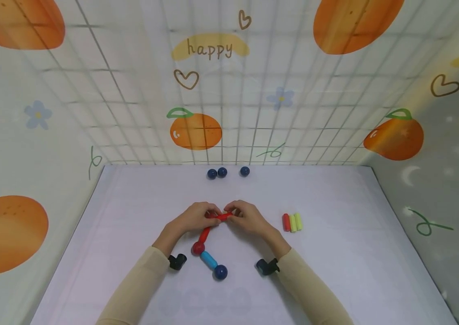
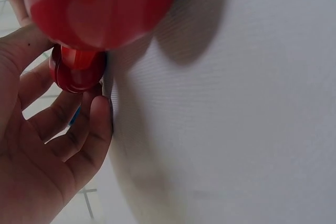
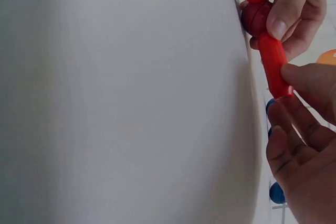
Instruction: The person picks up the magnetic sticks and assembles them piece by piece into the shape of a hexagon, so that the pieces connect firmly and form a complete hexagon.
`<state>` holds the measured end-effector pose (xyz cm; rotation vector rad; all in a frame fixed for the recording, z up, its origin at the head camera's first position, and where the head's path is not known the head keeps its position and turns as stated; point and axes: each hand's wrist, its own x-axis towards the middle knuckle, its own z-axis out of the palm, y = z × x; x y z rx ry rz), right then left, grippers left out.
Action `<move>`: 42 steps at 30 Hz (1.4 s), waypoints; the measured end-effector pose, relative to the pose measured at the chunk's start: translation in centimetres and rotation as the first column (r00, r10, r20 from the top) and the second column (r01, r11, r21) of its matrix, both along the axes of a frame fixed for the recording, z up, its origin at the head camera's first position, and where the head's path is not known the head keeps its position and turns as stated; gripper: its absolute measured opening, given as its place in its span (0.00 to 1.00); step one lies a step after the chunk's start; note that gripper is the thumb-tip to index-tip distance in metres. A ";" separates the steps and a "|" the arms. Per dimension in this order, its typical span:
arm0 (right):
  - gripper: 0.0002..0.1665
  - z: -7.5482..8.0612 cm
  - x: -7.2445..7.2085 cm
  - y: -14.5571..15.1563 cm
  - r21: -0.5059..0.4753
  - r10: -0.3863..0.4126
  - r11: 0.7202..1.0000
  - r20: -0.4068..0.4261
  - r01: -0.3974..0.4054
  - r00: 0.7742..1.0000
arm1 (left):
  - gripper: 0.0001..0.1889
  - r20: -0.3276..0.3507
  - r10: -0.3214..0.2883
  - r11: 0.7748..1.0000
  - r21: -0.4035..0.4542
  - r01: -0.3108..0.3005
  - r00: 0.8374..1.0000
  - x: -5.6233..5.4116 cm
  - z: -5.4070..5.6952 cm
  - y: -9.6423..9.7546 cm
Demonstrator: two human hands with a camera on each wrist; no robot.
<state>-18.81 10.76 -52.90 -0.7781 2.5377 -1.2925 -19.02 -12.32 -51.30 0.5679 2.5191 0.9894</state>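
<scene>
Gripping a red ball (image 3: 254, 19), left hand (image 1: 193, 217); right hand (image 1: 248, 218) pinches red rod (image 3: 273, 65).

we found the head view bright, with soft shadows under the sleeves (image 1: 314, 289) on the white table (image 1: 347, 221) and a pale streak of light across the patterned backdrop (image 1: 412, 101) at right. both wrist views looked dimmer and greyer; the foreground red ball (image 2: 100, 11) was soft, with pale reflections, and the table's edge (image 3: 255, 124) curved in the right one.

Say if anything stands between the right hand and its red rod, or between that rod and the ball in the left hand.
Nothing visible: the right hand pinches the rod, and its far end meets the ball in the left hand.
</scene>
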 end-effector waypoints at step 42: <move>0.28 -0.8 -10.9 1.2 -0.023 -0.551 0.834 -0.058 0.551 0.832 | 0.13 0.038 0.123 0.992 0.001 -0.123 0.992 0.6 -0.7 -2.1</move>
